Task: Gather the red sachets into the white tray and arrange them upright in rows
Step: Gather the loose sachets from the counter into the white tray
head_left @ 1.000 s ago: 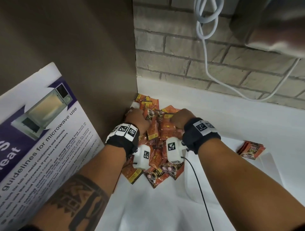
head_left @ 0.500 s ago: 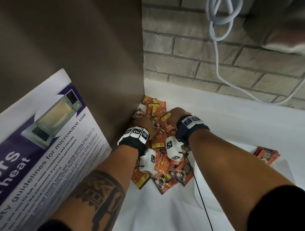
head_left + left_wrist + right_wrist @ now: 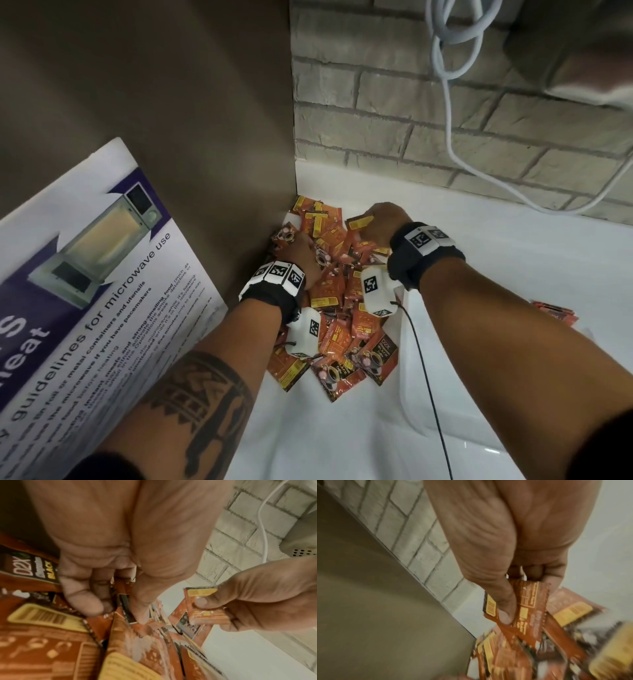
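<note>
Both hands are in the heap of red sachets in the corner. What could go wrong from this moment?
1. The right hand pinches a few sachets by their edges only; one may slip out.
2. The left hand digs into the loose pile, so sachets could slide further over the white counter.
3. A small stack lies apart on the right and might be forgotten.

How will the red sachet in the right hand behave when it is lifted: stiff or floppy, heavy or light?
Probably floppy: the red sachet bends where the right hand pinches it. Likely light, since thumb and fingers alone hold it at one end. Its glossy film may be slippery, so it could slide back onto the pile of sachets.
</note>
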